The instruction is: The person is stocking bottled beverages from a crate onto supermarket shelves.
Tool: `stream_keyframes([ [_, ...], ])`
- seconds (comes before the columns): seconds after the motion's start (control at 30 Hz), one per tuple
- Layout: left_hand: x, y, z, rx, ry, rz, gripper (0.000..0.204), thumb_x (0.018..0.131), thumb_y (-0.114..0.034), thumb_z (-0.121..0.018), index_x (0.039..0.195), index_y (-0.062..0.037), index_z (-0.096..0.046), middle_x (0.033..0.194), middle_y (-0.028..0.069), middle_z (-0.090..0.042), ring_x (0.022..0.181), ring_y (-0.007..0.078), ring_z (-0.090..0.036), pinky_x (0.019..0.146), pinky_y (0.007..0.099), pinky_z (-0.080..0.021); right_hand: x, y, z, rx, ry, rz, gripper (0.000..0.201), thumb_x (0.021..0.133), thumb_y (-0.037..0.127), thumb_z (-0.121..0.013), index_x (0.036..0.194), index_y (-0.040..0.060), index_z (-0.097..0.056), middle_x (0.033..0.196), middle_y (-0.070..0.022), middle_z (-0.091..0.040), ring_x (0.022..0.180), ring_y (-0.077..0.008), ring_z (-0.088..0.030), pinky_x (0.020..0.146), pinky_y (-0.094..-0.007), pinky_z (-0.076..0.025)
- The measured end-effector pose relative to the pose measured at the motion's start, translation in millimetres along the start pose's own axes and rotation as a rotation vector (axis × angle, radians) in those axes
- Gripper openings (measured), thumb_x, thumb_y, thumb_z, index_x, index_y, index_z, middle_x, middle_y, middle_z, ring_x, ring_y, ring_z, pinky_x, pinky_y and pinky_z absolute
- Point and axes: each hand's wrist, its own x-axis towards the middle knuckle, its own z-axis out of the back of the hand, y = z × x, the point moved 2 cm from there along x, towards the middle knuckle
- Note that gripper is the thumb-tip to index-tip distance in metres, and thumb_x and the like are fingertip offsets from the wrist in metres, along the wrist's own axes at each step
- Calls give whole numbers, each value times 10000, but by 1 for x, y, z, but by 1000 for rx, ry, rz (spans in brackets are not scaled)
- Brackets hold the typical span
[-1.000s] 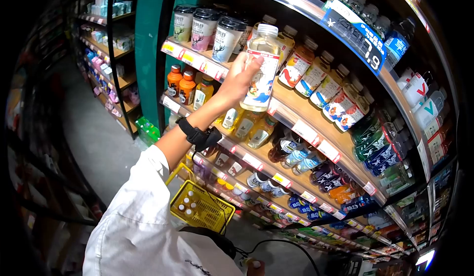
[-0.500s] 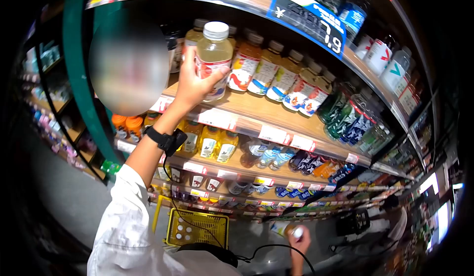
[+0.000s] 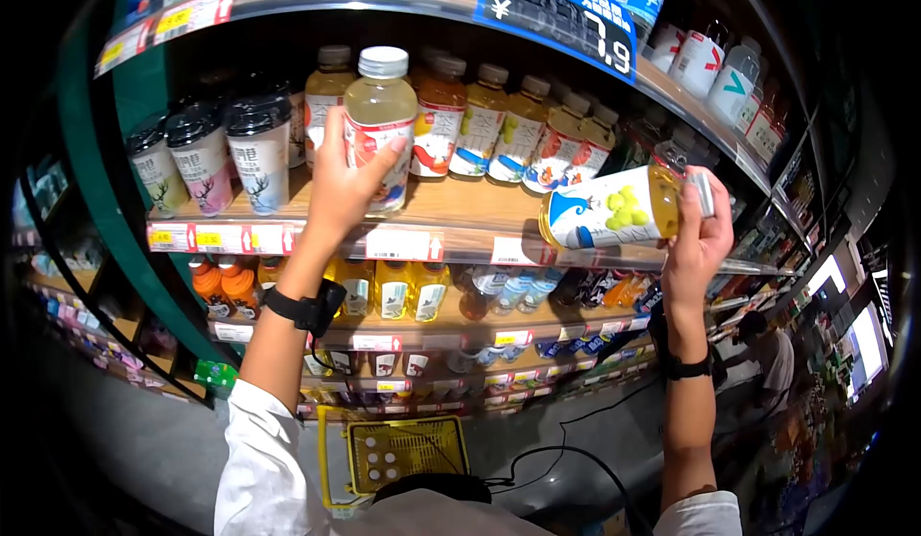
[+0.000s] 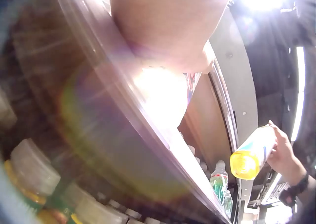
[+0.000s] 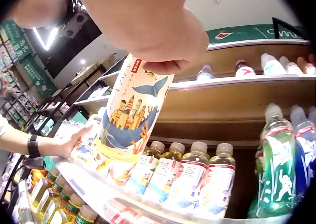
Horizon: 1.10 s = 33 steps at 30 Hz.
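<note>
My left hand (image 3: pixel 347 176) grips an upright drink bottle (image 3: pixel 384 104) of pale liquid, with a white cap and a red-topped label, at the front of the shelf. Fingers and thumb wrap its sides. To the right, my right hand (image 3: pixel 698 243) holds a yellow tea bottle (image 3: pixel 600 210) by its cap end. That bottle lies almost level, base pointing left, green grapes on its label. A whale drawing shows on this bottle (image 5: pixel 131 108) in the right wrist view. In the left wrist view, glare and the near hand (image 4: pixel 168 26) hide most of the left-hand bottle.
Lidded paper cups (image 3: pixel 257 157) stand left on the shelf, and a row of tea bottles (image 3: pixel 480 133) behind. A price sign (image 3: pixel 556 20) hangs above. Lower shelves hold more drinks. A yellow basket (image 3: pixel 436 445) with white-capped bottles sits on the floor near a black cable (image 3: pixel 566 452).
My right hand has risen from low by my body to shelf height, bringing the grape-labelled bottle. The left hand keeps its grip on the pale bottle, and the head view has turned rightward.
</note>
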Motion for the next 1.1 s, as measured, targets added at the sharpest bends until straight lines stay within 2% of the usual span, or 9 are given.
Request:
stream_keyframes([
  [0.23, 2, 0, -1, -32, 22, 31, 481, 913, -280, -761, 1239, -25, -516, 1131, 148, -713, 1032, 212, -700, 908, 359, -537, 23, 1, -82, -240, 136, 403, 330, 893, 126, -795, 1159, 11, -638, 822, 29, -639, 586, 6, -379, 496, -180, -286],
  [0.37, 4, 7, -3, -29, 6, 24, 501, 919, -337, -746, 1219, -14, -508, 1104, 193, -713, 1016, 279, -712, 879, 372, -541, 30, -6, -110, -206, 239, 278, 308, 899, 156, -789, 1137, 20, -648, 776, 25, -633, 583, -10, -383, 504, -203, -309],
  [0.53, 7, 6, -3, -54, 38, 148, 453, 941, -305, -724, 1214, -15, -510, 1076, 132, -700, 969, 181, -671, 853, 336, -531, 36, -3, -141, -224, 267, 293, 304, 883, 169, -796, 1116, 27, -661, 720, 2, -630, 557, -38, -400, 498, -234, -333],
  [0.6, 6, 6, -3, -47, 58, 198, 417, 964, -265, -703, 1241, -19, -511, 1085, 94, -681, 961, 127, -634, 853, 303, -517, 40, -3, -148, -238, 275, 288, 282, 892, 209, -786, 1071, 24, -669, 655, -22, -588, 536, -66, -409, 494, -265, -344],
  [0.7, 6, 4, -2, 13, -3, 78, 510, 913, -383, -733, 1169, -8, -502, 1062, 180, -715, 965, 254, -710, 846, 376, -544, 41, -14, -157, -323, 399, 145, 356, 902, 340, -764, 932, -2, -669, 573, -77, -503, 507, -154, -445, 491, -343, -364],
  [0.8, 6, 6, -3, 3, -12, 25, 507, 915, -375, -729, 1174, -5, -499, 1065, 188, -715, 971, 269, -712, 852, 381, -543, 49, -36, -162, -407, 375, 129, 435, 891, 392, -764, 827, -24, -655, 555, -105, -487, 493, -212, -442, 493, -376, -372],
  [0.83, 6, 7, -4, 13, -10, 18, 514, 916, -383, -728, 1179, -3, -502, 1070, 189, -715, 981, 269, -712, 860, 378, -542, 53, -38, -163, -461, 391, 102, 502, 887, 422, -742, 752, -50, -637, 577, -169, -550, 504, -310, -520, 528, -420, -432],
  [0.97, 6, 11, -5, -35, 12, 97, 531, 919, -394, -730, 1204, -4, -511, 1092, 185, -708, 1000, 255, -704, 876, 372, -535, 59, -42, -170, -594, 456, 60, 442, 897, 386, -672, 905, -56, -701, 801, -283, -681, 754, -450, -678, 688, -481, -533],
  [1.1, 6, 10, -4, -36, -4, 58, 528, 920, -391, -729, 1214, -8, -519, 1088, 175, -714, 1003, 246, -705, 881, 364, -533, 57, -52, -174, -468, 394, 187, 398, 908, 382, -649, 1026, 10, -727, 853, -267, -695, 823, -455, -679, 740, -499, -536],
])
